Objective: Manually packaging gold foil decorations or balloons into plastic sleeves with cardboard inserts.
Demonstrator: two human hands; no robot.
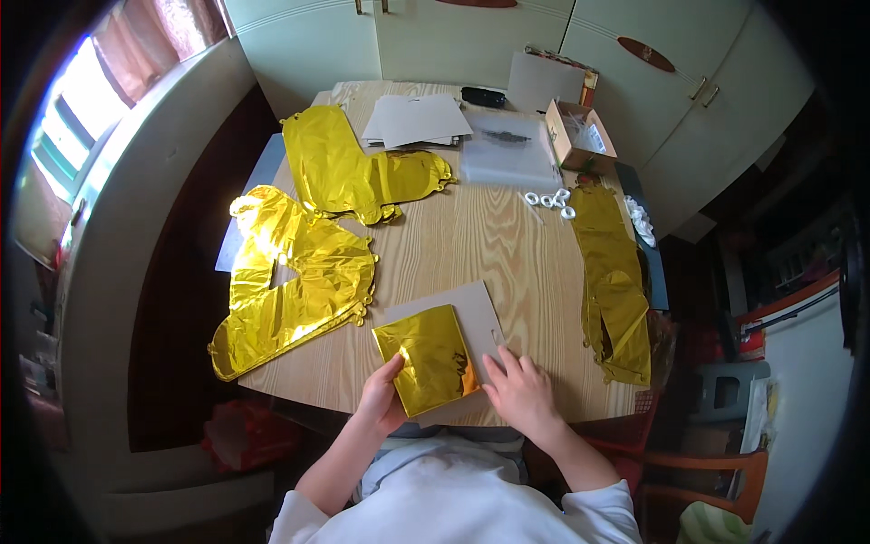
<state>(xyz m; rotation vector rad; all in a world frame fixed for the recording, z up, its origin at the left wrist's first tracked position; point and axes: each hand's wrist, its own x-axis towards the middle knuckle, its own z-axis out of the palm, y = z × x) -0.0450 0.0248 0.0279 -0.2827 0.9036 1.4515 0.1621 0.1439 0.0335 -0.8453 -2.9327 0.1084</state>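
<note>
A folded square of gold foil balloon (421, 354) lies at a slant on a grey cardboard sheet (478, 313) by the table's near edge. My left hand (385, 394) grips its left side, thumb on top and fingers tucked below. Spread over the card's right part, near its slot, the fingers of my right hand (523, 392) hold nothing. Flat, uninflated gold foil balloons surround the work: a bent one (340, 172) at the far left, a creased one (294, 276) nearer on the left, and a long one (612, 281) along the right edge.
At the back are a stack of grey cards (421, 121), clear plastic sleeves (507, 163), a black pouch (483, 96) and an open cardboard box (584, 145). White ribbon rolls (548, 199) lie right of centre. An orange-framed chair (707, 462) stands at the lower right.
</note>
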